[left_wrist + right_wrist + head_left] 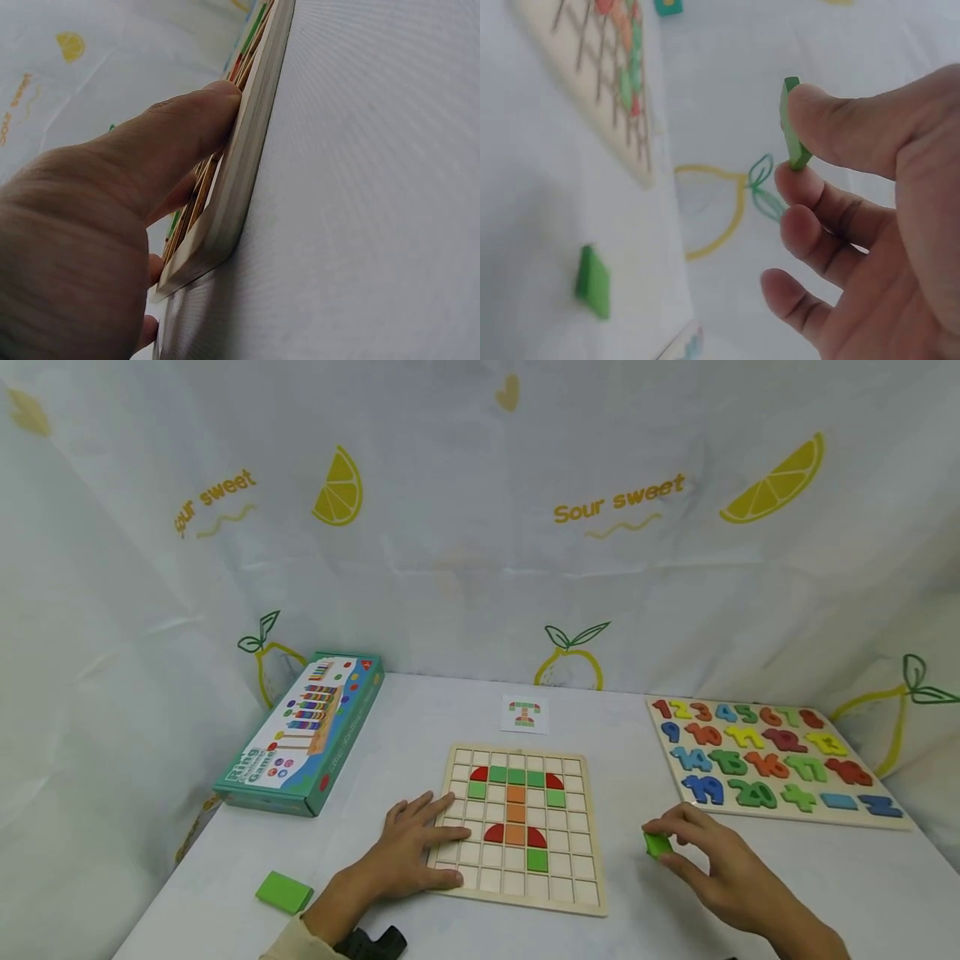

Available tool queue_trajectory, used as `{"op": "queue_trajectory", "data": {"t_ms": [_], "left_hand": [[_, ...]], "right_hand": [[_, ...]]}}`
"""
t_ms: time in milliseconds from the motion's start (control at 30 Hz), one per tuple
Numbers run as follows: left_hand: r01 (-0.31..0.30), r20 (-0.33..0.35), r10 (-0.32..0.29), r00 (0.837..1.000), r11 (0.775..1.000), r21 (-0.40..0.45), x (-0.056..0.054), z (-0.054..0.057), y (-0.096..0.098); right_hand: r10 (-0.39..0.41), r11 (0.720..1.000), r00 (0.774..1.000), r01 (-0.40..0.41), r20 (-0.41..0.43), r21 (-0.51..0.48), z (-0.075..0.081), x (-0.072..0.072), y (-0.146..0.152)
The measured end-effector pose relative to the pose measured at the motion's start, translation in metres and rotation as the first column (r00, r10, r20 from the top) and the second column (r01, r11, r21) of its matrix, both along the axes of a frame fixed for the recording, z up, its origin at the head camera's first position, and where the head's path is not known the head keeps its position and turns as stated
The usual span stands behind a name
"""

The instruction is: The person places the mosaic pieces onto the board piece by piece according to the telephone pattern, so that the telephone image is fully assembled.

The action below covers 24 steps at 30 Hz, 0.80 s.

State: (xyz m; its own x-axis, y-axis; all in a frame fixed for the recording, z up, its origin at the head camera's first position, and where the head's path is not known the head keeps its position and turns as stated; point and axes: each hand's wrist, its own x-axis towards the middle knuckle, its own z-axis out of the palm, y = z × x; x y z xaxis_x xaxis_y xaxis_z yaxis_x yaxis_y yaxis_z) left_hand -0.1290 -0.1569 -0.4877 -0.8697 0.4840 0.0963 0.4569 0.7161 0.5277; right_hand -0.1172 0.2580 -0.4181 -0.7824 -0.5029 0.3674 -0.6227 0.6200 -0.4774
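A wooden grid board [562,890] lies mid-table, its cells partly filled with green squares, orange squares and red rounded pieces. My left hand [408,852] rests with spread fingers on its left edge; in the left wrist view the thumb [187,124] lies against the board's rim [236,180]. Right of the board, my right hand [720,864] pinches a small green tile [787,127] between thumb and fingertips, held up off the table. Another green tile [592,281] lies on the table in the right wrist view; the head view does not show it separately.
Behind the board lies a pattern card [525,714]. A green block [284,892] lies near-left, with a boxed game [300,735] beyond it. At the right is a number puzzle board [780,760]. Beside my left sleeve is a black object [375,943]. A printed cloth hangs behind.
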Motion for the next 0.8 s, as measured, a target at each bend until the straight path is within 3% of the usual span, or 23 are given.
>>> {"op": "queue_trajectory", "data": {"t_ms": [300, 800], "left_hand": [[-0.002, 0.008, 0.002, 1.0, 1.0, 0.002, 0.001, 0.003, -0.001], [0.007, -0.01, -0.007, 1.0, 1.0, 0.022, 0.001, -0.001, 0.0]], "right_hand": [[-0.028, 0.995, 0.992, 0.015, -0.124, -0.1, 0.021, 0.003, -0.036], [0.041, 0.977, 0.991, -0.067, -0.13, -0.202, 0.012, 0.002, -0.102]]}}
